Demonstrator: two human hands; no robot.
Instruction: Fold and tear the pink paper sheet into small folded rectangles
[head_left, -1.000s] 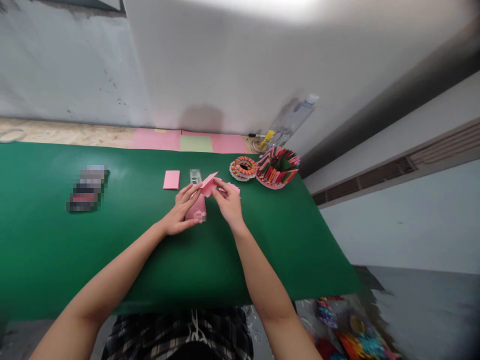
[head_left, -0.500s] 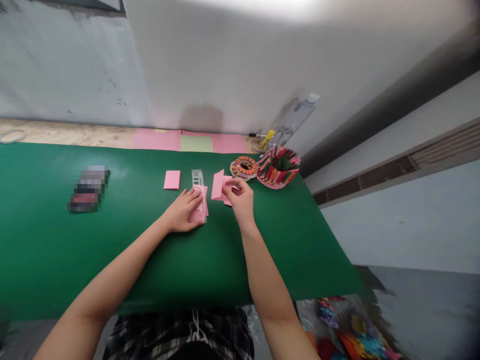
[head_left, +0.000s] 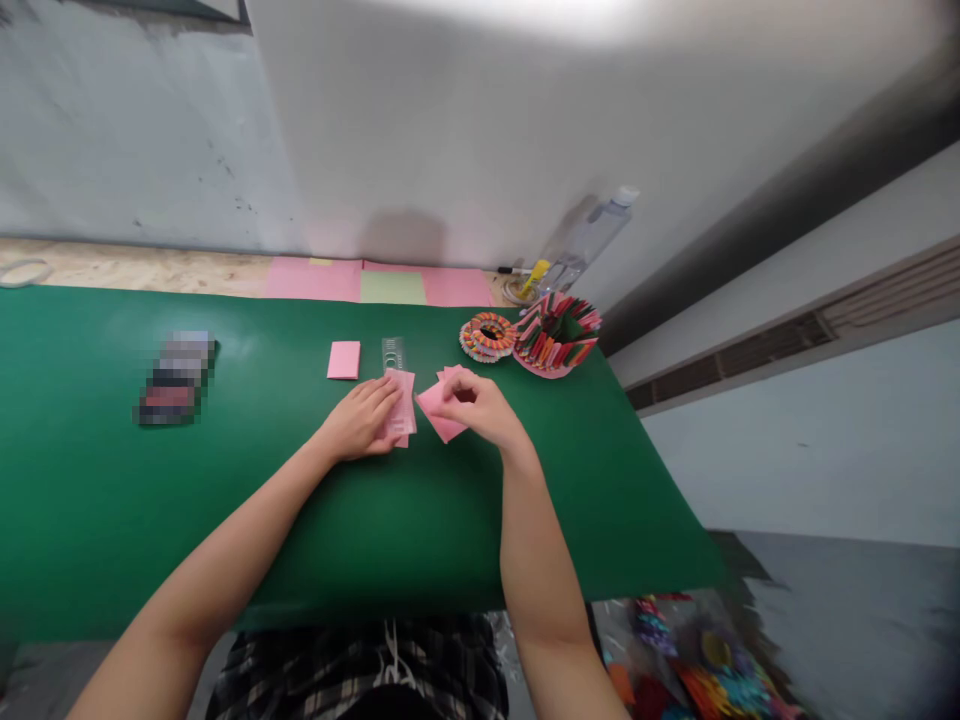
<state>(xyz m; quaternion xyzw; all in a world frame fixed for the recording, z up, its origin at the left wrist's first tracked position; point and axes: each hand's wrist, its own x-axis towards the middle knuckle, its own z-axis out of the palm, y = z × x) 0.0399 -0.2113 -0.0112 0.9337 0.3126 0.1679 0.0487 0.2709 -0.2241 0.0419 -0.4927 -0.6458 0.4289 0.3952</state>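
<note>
The left hand (head_left: 365,418) lay flat, palm down, on the pink papers (head_left: 405,402) near the middle of the green counter (head_left: 337,530); its grip was open, the fingers stretched out and closed on nothing. The far end of a clear ruler (head_left: 392,352) stuck out beyond those papers. Just to their right, the right hand (head_left: 484,405) had thumb and fingertips pinched together, its grip nearly closed on a pink piece (head_left: 444,422) that hung tilted with one corner toward the person; more pink paper showed behind it, partly hidden by the fingers. A neat pink stack (head_left: 344,360) lay to the left of the ruler, apart from both hands. Beyond the right hand sat a ring of folded paper (head_left: 487,337), next to a round, multicoloured paper holder (head_left: 556,335), with a clear bottle (head_left: 596,240) leaning behind them.
</note>
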